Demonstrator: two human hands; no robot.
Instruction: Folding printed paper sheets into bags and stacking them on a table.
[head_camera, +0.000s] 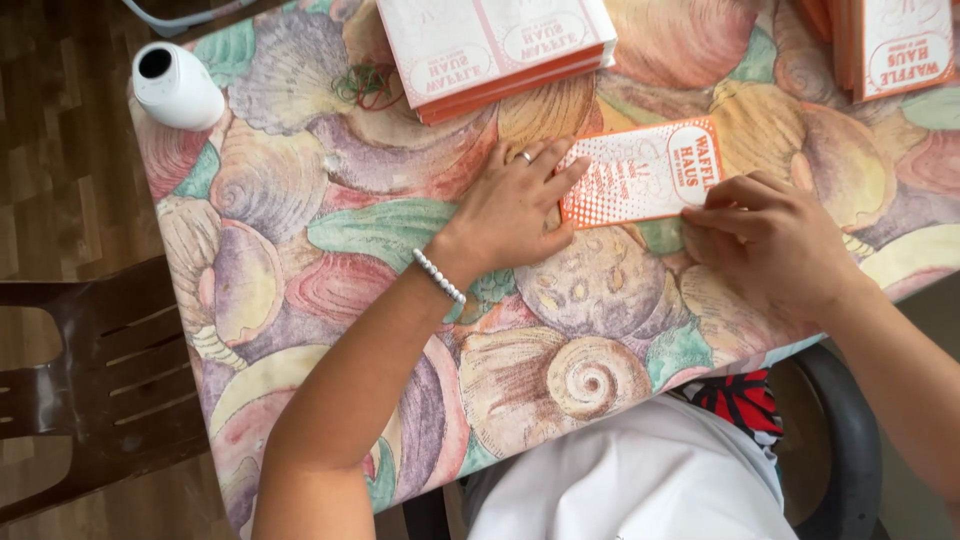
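Observation:
A flat orange and white printed paper sleeve (640, 172) lies on a table covered with a seashell-patterned cloth (330, 230). My left hand (515, 205), wearing a ring and a white bead bracelet, presses flat on the sleeve's left end with fingers spread. My right hand (770, 240) rests at the sleeve's lower right edge, fingers curled against it.
A stack of the same flat orange and white sleeves (495, 45) lies at the far edge, with rubber bands (365, 82) beside it. Another stack (895, 45) sits at the top right. A white cylinder (175, 85) stands at the table's left corner. A brown chair (95, 380) stands left.

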